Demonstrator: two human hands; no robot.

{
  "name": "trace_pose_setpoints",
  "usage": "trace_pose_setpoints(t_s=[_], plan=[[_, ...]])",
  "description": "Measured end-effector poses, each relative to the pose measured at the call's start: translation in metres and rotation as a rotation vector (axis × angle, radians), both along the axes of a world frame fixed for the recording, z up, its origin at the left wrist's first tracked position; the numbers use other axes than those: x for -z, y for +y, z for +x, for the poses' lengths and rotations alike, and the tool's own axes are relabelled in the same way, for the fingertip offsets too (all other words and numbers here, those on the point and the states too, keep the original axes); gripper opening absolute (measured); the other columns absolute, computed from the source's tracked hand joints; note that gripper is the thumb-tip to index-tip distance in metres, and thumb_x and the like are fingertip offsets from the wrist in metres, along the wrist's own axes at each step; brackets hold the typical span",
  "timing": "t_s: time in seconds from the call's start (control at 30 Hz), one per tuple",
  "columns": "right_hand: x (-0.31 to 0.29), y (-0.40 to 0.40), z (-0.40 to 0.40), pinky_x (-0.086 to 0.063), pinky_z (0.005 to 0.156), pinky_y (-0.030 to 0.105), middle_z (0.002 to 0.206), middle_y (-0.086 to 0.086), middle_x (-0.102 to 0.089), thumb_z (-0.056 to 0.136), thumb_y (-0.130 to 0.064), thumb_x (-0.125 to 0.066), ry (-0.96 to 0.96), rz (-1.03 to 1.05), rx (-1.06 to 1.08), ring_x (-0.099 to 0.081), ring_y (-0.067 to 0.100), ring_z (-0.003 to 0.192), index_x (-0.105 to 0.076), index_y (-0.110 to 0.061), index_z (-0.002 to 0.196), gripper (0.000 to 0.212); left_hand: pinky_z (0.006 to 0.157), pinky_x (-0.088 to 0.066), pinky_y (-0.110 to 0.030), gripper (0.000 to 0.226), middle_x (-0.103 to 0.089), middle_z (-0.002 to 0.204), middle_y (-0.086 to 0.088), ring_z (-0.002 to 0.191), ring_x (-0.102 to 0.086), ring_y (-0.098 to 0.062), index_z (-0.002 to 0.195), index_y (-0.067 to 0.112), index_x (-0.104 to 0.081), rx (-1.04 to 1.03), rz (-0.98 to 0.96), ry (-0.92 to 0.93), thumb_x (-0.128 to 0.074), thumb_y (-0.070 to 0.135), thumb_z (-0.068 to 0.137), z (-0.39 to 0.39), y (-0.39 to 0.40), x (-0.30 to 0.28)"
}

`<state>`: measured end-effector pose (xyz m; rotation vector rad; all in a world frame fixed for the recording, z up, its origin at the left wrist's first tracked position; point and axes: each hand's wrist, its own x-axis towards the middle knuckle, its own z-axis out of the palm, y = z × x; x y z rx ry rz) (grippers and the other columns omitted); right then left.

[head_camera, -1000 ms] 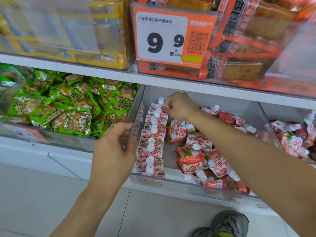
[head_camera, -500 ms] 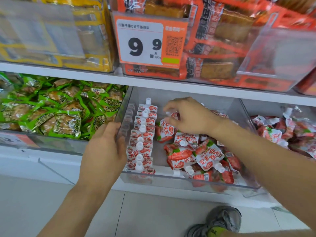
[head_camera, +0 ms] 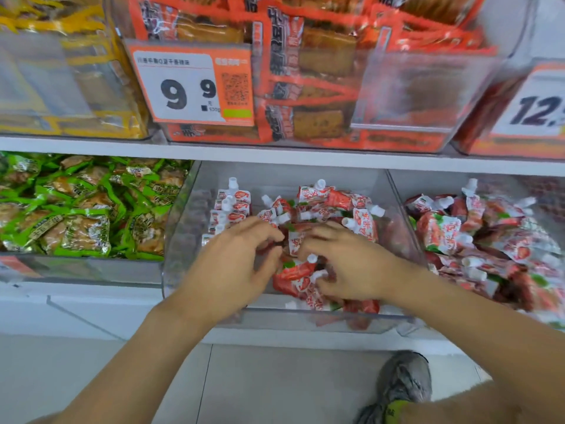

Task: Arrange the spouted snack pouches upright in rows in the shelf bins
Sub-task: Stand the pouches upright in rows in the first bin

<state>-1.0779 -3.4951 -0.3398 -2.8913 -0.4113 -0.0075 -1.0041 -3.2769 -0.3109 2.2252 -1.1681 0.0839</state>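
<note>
A grey sneaker [head_camera: 403,381] stands on the pale floor below the shelf. Above it, both hands reach into the clear plastic shelf bin [head_camera: 305,316]. The left hand [head_camera: 232,264] has its fingers curled, thumb and fingertips closing on a red-and-white spouted pouch [head_camera: 295,243]; the right hand [head_camera: 351,267] curls its fingers into the loose heap of pouches [head_camera: 305,283]. Whether it has one pinched I cannot tell. Behind the left hand, an upright row of pouches [head_camera: 229,206] lines the bin's left wall. I judge that a careless wrist there could topple that row, or drag a pouch over the low front lip. Farther right, another bin [head_camera: 477,228] is jumbled.
</note>
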Motion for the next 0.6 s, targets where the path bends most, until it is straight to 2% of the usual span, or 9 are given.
trace_pose_setpoints(t_s=[0.07, 0.13, 0.17, 0.23, 0.3, 0.43, 0.53, 0.6], plan=[[-0.001, -0.011, -0.006, -0.05, 0.09, 0.039, 0.116, -0.004, -0.058, 0.075, -0.011, -0.064, -0.047, 0.002, 0.018, -0.05, 0.019, 0.111, -0.057, -0.027, 0.12, 0.048, 0.08, -0.051, -0.03, 0.022, -0.06, 0.097, 0.011, 0.085, -0.059, -0.007, 0.108, 0.022, -0.065, -0.022, 0.04, 0.004, -0.063, 0.028, 0.088, 0.002, -0.01, 0.003], [-0.005, -0.017, -0.01, -0.054, 0.079, 0.04, 0.106, -0.002, -0.062, 0.073, 0.003, -0.064, -0.118, -0.041, 0.054, -0.055, 0.022, 0.102, -0.053, -0.029, 0.12, 0.058, 0.087, -0.05, -0.032, 0.039, -0.058, 0.11, 0.008, 0.098, -0.059, -0.011, 0.12, 0.023, -0.058, 0.0, 0.166, 0.046, -0.068, 0.037, 0.085, 0.0, -0.018, 0.011], [-0.008, -0.019, -0.011, -0.056, 0.073, 0.041, 0.101, -0.002, -0.063, 0.072, 0.004, -0.067, -0.167, -0.08, 0.09, -0.058, 0.024, 0.099, -0.051, -0.031, 0.12, 0.061, 0.091, -0.049, -0.033, 0.049, -0.055, 0.117, 0.006, 0.105, -0.057, -0.013, 0.126, 0.025, -0.053, 0.015, 0.256, 0.073, -0.068, 0.044, 0.083, -0.002, -0.022, 0.016], [-0.018, -0.026, -0.013, -0.055, 0.076, 0.043, 0.095, -0.002, -0.067, 0.076, -0.01, -0.075, -0.22, -0.165, 0.175, -0.06, 0.027, 0.101, -0.056, -0.03, 0.116, 0.049, 0.095, -0.046, -0.033, 0.061, -0.051, 0.125, 0.003, 0.116, -0.053, -0.017, 0.131, 0.025, -0.045, 0.031, 0.392, 0.122, -0.067, 0.05, 0.08, -0.006, -0.028, 0.027], [-0.026, -0.033, -0.017, -0.054, 0.084, 0.043, 0.101, -0.001, -0.068, 0.081, -0.03, -0.075, -0.183, -0.172, 0.224, -0.057, 0.026, 0.109, -0.06, -0.026, 0.113, 0.035, 0.094, -0.044, -0.03, 0.061, -0.052, 0.127, 0.001, 0.118, -0.051, -0.018, 0.132, 0.023, -0.045, 0.013, 0.414, 0.132, -0.068, 0.047, 0.081, -0.008, -0.033, 0.035], [-0.023, -0.034, -0.024, -0.052, 0.093, 0.045, 0.119, 0.004, -0.064, 0.082, -0.044, -0.071, -0.125, -0.234, 0.212, -0.05, 0.025, 0.124, -0.057, -0.019, 0.122, 0.05, 0.089, -0.047, -0.033, 0.059, -0.059, 0.119, 0.0, 0.11, -0.056, -0.021, 0.123, 0.018, -0.056, -0.015, 0.451, 0.099, -0.078, 0.046, 0.075, 0.002, -0.041, 0.035], [-0.018, -0.033, -0.026, -0.045, 0.101, 0.05, 0.134, 0.008, -0.057, 0.083, -0.054, -0.064, -0.197, -0.313, 0.226, -0.046, 0.031, 0.132, -0.059, -0.015, 0.127, 0.059, 0.094, -0.046, -0.036, 0.063, -0.054, 0.121, 0.002, 0.113, -0.053, -0.021, 0.128, 0.023, -0.058, 0.031, 0.51, 0.159, -0.081, 0.042, 0.072, 0.013, -0.038, 0.037], [-0.019, -0.03, -0.027, -0.044, 0.099, 0.052, 0.138, 0.011, -0.052, 0.084, -0.049, -0.066, -0.272, -0.3, 0.236, -0.044, 0.034, 0.13, -0.059, -0.014, 0.128, 0.058, 0.101, -0.042, -0.029, 0.072, -0.048, 0.13, 0.005, 0.118, -0.051, -0.017, 0.134, 0.028, -0.055, 0.083, 0.544, 0.208, -0.085, 0.034, 0.069, 0.013, -0.035, 0.037]])
